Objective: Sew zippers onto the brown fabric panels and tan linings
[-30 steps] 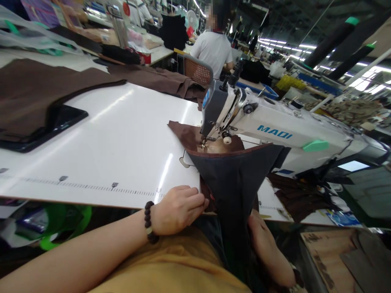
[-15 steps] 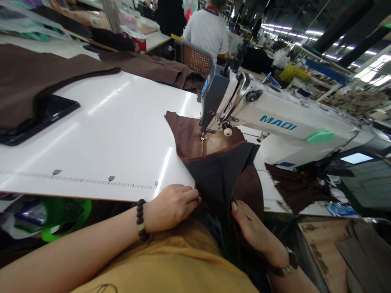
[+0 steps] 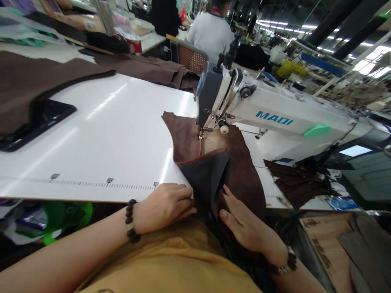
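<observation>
A brown leather-like piece (image 3: 244, 171) with a dark grey underside (image 3: 201, 175) lies under the needle area of a sewing machine (image 3: 262, 118). Its near part is folded back, so the grey side faces up. A stitched seam (image 3: 202, 147) runs from the presser foot (image 3: 200, 136) toward me. My left hand (image 3: 166, 207) is closed with curled fingers at the left edge of the piece, by the table's front edge; its fingertips are partly hidden. Against the right side of the fold rests my right hand (image 3: 244, 221), fingers stretched out and thumb apart, touching the brown material.
Stacked brown pieces (image 3: 61, 77) lie at the left, partly over a black tray-like object (image 3: 51, 120). A ruler scale (image 3: 82, 183) runs along the white table's (image 3: 128, 134) front edge. Dark brown strips (image 3: 293, 183) lie at right. A person (image 3: 210, 34) sits beyond the machine.
My right hand has shifted left and forward, going from a pinch on the folded edge to stretched fingers. The grey flap has narrowed, baring more brown at right. My left hand stays near the edge.
</observation>
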Tool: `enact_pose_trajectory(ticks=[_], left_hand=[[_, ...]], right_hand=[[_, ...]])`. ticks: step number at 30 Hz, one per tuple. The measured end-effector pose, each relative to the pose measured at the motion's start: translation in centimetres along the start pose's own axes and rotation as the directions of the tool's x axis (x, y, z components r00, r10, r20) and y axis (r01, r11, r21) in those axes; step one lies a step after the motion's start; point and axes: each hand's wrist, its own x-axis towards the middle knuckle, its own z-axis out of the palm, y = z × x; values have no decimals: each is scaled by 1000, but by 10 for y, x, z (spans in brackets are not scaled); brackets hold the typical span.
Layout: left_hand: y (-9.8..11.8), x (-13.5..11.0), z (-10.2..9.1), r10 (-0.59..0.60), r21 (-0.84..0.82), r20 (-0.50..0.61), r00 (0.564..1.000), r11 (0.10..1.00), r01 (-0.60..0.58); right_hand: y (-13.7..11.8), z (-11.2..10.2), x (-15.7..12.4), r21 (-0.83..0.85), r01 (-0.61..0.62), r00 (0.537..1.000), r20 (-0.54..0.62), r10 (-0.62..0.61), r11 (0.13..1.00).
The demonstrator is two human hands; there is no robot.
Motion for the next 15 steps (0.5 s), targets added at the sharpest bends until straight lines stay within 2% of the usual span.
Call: enact_pose_trajectory(ticks=[2, 3, 4, 5, 6, 7, 8, 10, 11, 12, 15], left_hand=[[-10, 7, -29, -135, -136, -64, 989, 983, 125], [-17, 13, -43, -239, -179, -138, 961, 961, 213], [-25, 20, -55, -297, -186, -161, 941, 946, 267], [-32, 28, -63, -318, -183, -116, 941, 938, 294], [-40, 35, -67, -309, -195, -23, 951, 934, 299], [-46, 41, -68, -273, -220, 119, 955, 930, 293], [-51, 47, -65, -215, -247, 277, 937, 926, 286], [-55, 51, -55, -105, -262, 501, 859, 928, 267], [-54, 50, -49, -80, -238, 551, 830, 939, 249], [-51, 48, -43, -79, -193, 561, 824, 955, 224], [-36, 34, -26, -142, 11, 483, 864, 988, 156]], right_hand=[[-1, -3, 3, -85, 53, 992, 119, -43, 995], [-2, -5, 5, -118, 70, 983, 178, -48, 991], [-4, -6, 6, -147, 79, 974, 222, -45, 986], [-6, -7, 7, -172, 85, 968, 247, -41, 981], [-7, -7, 7, -195, 86, 967, 254, -34, 977], [-8, -7, 6, -214, 88, 966, 256, -31, 973], [-9, -5, 6, -230, 95, 967, 251, -36, 969], [-8, 2, 3, -257, 115, 973, 223, -57, 959], [-5, 7, 2, -275, 122, 979, 192, -70, 954], [-2, 13, 1, -300, 127, 985, 148, -85, 945], [12, 35, 1, -436, 169, 978, -34, -204, 884]])
